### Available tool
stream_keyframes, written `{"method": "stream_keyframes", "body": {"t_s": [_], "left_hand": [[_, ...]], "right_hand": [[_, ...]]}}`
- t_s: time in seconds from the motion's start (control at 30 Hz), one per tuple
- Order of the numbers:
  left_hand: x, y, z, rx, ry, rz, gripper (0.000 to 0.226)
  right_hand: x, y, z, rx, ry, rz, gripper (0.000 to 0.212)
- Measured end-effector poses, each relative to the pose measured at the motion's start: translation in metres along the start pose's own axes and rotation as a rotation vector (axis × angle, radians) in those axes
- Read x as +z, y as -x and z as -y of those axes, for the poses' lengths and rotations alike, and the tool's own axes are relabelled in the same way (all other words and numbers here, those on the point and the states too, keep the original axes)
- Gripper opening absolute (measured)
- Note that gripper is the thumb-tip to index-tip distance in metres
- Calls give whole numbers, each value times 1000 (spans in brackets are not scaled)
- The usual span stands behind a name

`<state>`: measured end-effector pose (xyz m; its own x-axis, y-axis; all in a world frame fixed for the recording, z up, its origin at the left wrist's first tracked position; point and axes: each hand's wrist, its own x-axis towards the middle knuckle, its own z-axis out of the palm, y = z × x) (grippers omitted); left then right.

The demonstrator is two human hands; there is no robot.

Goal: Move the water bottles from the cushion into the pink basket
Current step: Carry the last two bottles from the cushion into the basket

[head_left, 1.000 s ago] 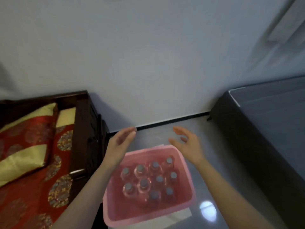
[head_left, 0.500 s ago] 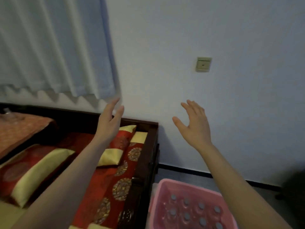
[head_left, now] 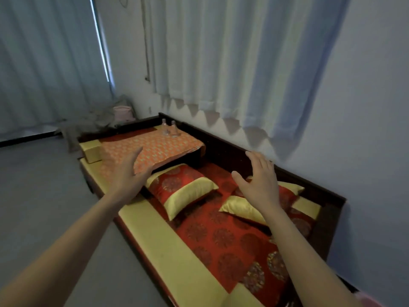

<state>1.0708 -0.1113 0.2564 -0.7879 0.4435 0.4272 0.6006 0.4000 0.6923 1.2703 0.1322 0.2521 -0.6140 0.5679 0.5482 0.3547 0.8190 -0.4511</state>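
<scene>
Two clear water bottles stand upright side by side at the far end of an orange patterned cushion on the long bench. My left hand hovers open over the near edge of that orange cushion, well short of the bottles. My right hand is raised open above the red and gold pillows, fingers spread, holding nothing. Only a pink sliver of the basket shows at the bottom right corner.
A dark wooden bench frame runs along the wall under white curtains. Red and gold pillows lie on the red seat pad. A yellow block cushion sits at the far left; grey floor lies left. A grey bundle rests in the corner.
The view has swung left from the pink basket full of bottles to the bench. Both empty hands have come along and now reach out over the cushions.
</scene>
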Motion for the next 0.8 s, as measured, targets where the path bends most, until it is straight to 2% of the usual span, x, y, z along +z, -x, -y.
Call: {"method": "stream_keyframes", "body": {"t_s": [0.13,0.3,0.67,0.8], "left_hand": [[-69,-18,82,-106,-45,-45,63],[-110,-49,148,-138,-50,-109,62],[-130,-198,277,-169,-69,-157,61],[-137,-286,325,-139,-29,-182,61]], "right_hand": [[72,-18,71,-24,-42,58,65],[138,-49,121,-55,-65,91,65],[311,-170,186,-71,-80,123,70],[380,-241,216,-101,-89,120,68]]}}
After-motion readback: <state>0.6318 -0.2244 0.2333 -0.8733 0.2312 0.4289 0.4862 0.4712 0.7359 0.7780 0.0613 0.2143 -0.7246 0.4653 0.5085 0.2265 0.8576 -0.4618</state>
